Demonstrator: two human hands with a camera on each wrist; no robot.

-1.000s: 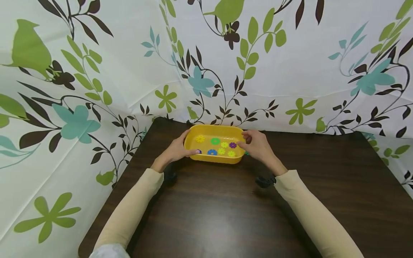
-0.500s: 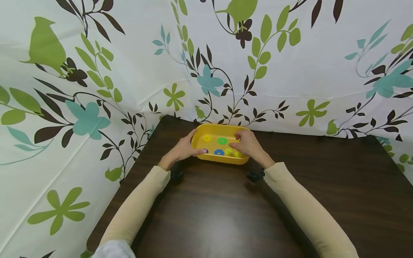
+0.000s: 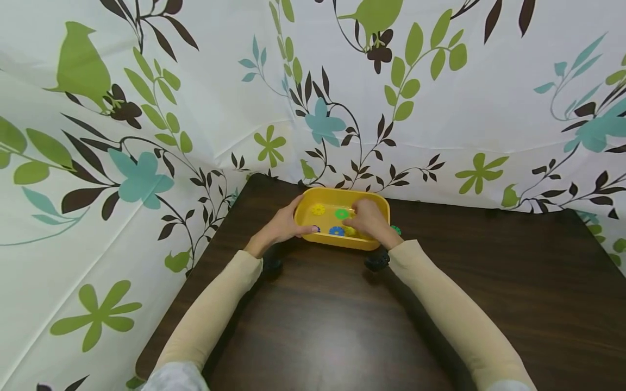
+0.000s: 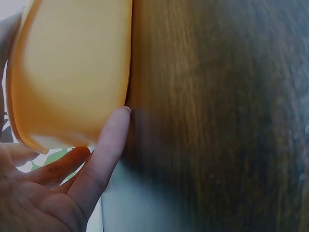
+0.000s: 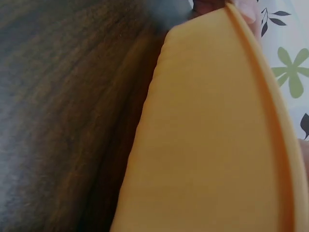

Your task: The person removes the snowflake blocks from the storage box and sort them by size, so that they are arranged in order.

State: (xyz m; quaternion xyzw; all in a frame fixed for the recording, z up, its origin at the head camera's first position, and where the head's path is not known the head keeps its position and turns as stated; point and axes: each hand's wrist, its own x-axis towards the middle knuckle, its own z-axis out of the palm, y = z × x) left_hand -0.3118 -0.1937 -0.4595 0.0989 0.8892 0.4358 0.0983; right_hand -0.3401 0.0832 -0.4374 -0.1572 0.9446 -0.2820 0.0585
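Observation:
A yellow plastic tray (image 3: 337, 239) sits toward the back of the table, with several flower-shaped pieces inside. Visible in it are a yellow flower piece (image 3: 318, 209), a green flower piece (image 3: 341, 214) and a blue flower piece (image 3: 336, 231). My left hand (image 3: 281, 224) grips the tray's left end, thumb over the front rim; the left wrist view has its fingers (image 4: 108, 145) along the outer wall. My right hand (image 3: 370, 218) reaches down into the tray's right half, fingers bent among the pieces. Its fingertips are hidden, so I cannot tell whether they pinch a piece.
Just right of the tray, a green flower piece (image 3: 395, 230) lies on the dark wooden table (image 3: 323, 315). Behind and to the left hangs a white cloth (image 3: 220, 108) printed with leaves, birds and flowers.
My right hand has moved from the tray's right rim inward and down among the pieces, baring the green one outside. My left hand keeps its grip. The head view has shifted slightly.

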